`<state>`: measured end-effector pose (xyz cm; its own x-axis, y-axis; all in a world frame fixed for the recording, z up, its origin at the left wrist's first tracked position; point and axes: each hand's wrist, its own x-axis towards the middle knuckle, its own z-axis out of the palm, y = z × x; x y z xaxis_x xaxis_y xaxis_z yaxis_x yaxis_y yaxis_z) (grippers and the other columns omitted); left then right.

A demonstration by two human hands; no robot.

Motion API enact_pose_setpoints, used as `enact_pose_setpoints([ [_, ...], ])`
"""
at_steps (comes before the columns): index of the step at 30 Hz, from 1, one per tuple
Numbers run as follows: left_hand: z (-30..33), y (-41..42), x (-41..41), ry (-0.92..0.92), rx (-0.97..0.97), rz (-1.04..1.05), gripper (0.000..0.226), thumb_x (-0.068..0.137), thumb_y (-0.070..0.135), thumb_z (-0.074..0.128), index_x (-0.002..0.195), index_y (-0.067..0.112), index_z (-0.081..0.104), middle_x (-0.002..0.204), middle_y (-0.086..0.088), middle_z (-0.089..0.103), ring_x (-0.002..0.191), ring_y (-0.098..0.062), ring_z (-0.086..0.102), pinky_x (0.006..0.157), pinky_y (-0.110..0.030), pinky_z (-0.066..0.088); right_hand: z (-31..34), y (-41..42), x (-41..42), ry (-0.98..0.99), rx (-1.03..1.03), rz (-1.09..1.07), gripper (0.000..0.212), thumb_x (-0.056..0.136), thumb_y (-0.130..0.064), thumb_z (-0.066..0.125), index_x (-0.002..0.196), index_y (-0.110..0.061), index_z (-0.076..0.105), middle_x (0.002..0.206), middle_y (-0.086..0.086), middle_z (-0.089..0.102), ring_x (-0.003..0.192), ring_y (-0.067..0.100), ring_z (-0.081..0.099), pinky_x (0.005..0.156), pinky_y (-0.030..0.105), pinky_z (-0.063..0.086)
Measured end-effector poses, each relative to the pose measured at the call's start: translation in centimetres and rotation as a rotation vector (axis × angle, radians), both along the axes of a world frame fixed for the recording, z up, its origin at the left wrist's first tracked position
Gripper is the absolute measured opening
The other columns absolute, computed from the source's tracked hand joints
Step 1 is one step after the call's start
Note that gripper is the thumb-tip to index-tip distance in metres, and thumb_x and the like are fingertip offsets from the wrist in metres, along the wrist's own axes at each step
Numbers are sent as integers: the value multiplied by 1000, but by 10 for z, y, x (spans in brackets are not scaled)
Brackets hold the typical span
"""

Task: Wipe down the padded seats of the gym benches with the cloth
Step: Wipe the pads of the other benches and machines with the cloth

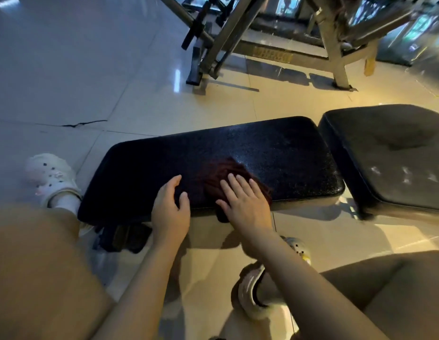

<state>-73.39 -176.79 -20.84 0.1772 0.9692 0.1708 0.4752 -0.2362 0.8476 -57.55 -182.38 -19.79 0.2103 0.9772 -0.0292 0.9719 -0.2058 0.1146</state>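
Clearly the move ahead turns on how the long pad [213,165] lies: its long axis runs left to right across the view, straight across the person's front, so any stroke with the cloth has to travel sideways rather than away from the body. Starting at the left, the pad's far-left stretch sits dark and well apart from both hands. Next comes the left hand [170,209], resting on the near edge of the pad with its fingers loosely spread and the thumb up on the top surface; it holds nothing and looks to be steadying the tabletop. Just beside it, to the right, the dark red cloth [223,174] lies flat on the pad near the middle of its length, and the right hand [243,202] presses down on the cloth's near part with straight, spread fingers, palm flat, not gripping. Beyond the cloth the pad's right half shows a speckled sheen, which may be moisture, though I cannot tell for sure. Further right, across a narrow gap, sits the square seat pad [385,153], scuffed, which neither hand touches. The right hand is the nearer one to that pad, so I judge it better placed to carry the cloth rightward.
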Motion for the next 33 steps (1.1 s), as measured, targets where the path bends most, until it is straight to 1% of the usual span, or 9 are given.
enact_pose_setpoints([
  [3, 10, -13, 20, 119, 132, -189, 40, 96, 9, 55, 136, 12, 52, 134, -5, 55, 124, -19, 50, 97, -21, 33, 15, -46, 54, -29, 204, -179, 57, 98, -45, 26, 132, -15, 60, 139, 8, 57, 130, 25, 52, 109, 44, 38],
  [8, 16, -47, 37, 172, 173, -362, 37, 94, 12, 58, 130, 17, 57, 126, -2, 59, 113, -14, 56, 95, -29, 47, 44, -98, 109, 93, 388, -291, 36, 100, -26, 51, 129, -8, 61, 136, 12, 58, 129, 30, 52, 109, 41, 36],
  [12, 40, -69, 59, 158, 203, -451, 33, 95, 16, 58, 128, 19, 59, 122, 5, 58, 108, -7, 51, 93, -26, 47, 76, -115, 98, 765, 533, -436, 26, 103, -26, 46, 124, -19, 60, 113, 5, 64, 103, 25, 61, 83, 34, 48],
  [15, 78, -81, 87, -35, -70, -452, 42, 98, 19, 53, 139, 27, 46, 125, 16, 45, 113, -3, 48, 95, -22, 43, 104, -129, 82, 1172, 656, -401, 15, 103, -31, 42, 103, -31, 57, 97, 0, 61, 85, 15, 62, 63, 22, 51],
  [18, 120, -90, 110, -375, -426, -483, 43, 99, 14, 50, 136, 35, 43, 126, 11, 50, 113, -12, 55, 95, -35, 52, 127, -137, 65, 1295, 629, -224, 17, 103, -33, 42, 106, -34, 58, 99, -4, 64, 93, 13, 64, 69, 20, 52],
  [20, 146, -85, 114, -417, -480, -517, 32, 100, 10, 49, 123, 31, 53, 122, 0, 60, 108, -18, 62, 91, -39, 55, 140, -143, 57, 1361, 608, -103, 18, 102, -31, 44, 110, -40, 57, 106, -7, 64, 99, 10, 64, 80, 25, 55],
  [25, 194, -67, 101, -268, -279, -621, 21, 93, 3, 58, 112, 9, 62, 114, -9, 62, 101, -18, 67, 79, -32, 59, 158, -157, 59, 1544, 693, 12, 24, 98, -22, 54, 116, -35, 62, 105, -12, 67, 103, 11, 64, 88, 35, 57],
  [30, 236, -55, 90, -84, -21, -739, 12, 88, 2, 64, 94, 12, 64, 101, -3, 66, 90, -13, 70, 74, -26, 59, 156, -146, 51, 1717, 671, 134, 39, 75, -15, 62, 113, -26, 62, 113, -1, 66, 110, 24, 64, 89, 44, 55],
  [33, 260, -51, 88, 51, 97, -818, 16, 86, 3, 65, 90, 18, 63, 96, 4, 65, 89, -8, 69, 74, -24, 58, 154, -142, 48, 1753, 705, 195, 46, 70, -24, 63, 116, -25, 58, 117, 0, 63, 112, 26, 61, 95, 52, 51],
])
